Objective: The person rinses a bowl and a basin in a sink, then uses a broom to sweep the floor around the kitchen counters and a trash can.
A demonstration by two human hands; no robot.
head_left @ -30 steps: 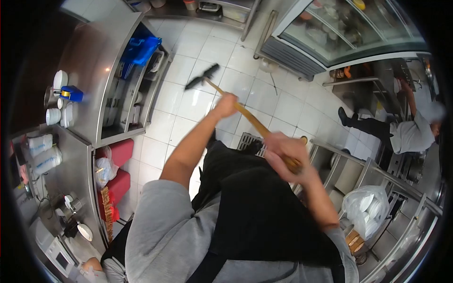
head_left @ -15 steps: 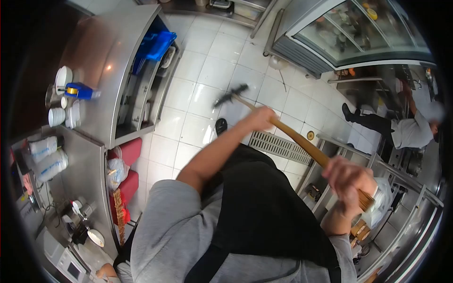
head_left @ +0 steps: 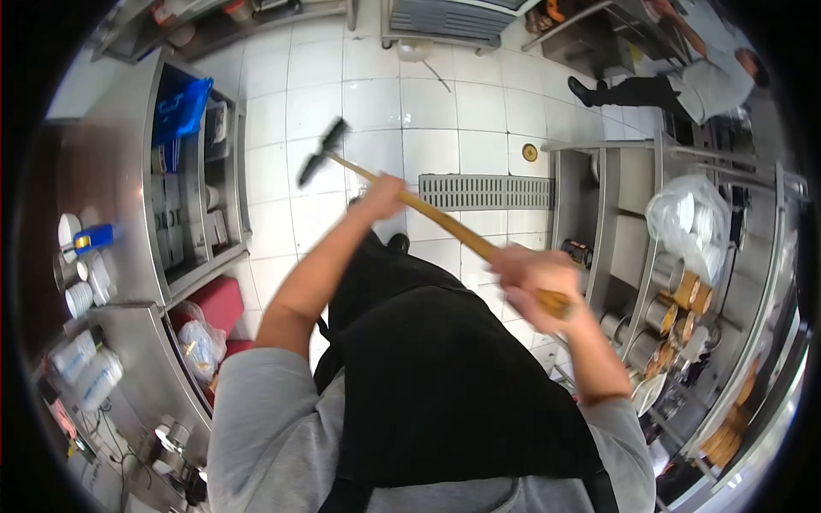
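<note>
The white tiled floor (head_left: 376, 94) runs between a stainless steel counter (head_left: 103, 171) on the left and steel racking (head_left: 616, 197) on the right, with a slotted drain grate (head_left: 485, 191) set in the tiles near the racking's edge. A wooden-handled floor brush (head_left: 445, 221) slants across the view, its black head (head_left: 321, 152) over the tiles between the grate's left end and the counter's shelf edge; contact with the floor cannot be confirmed. The left hand (head_left: 382, 197) is closed round the handle at mid-length, and the right hand (head_left: 534, 278), blurred, is closed round the handle's upper end.
</note>
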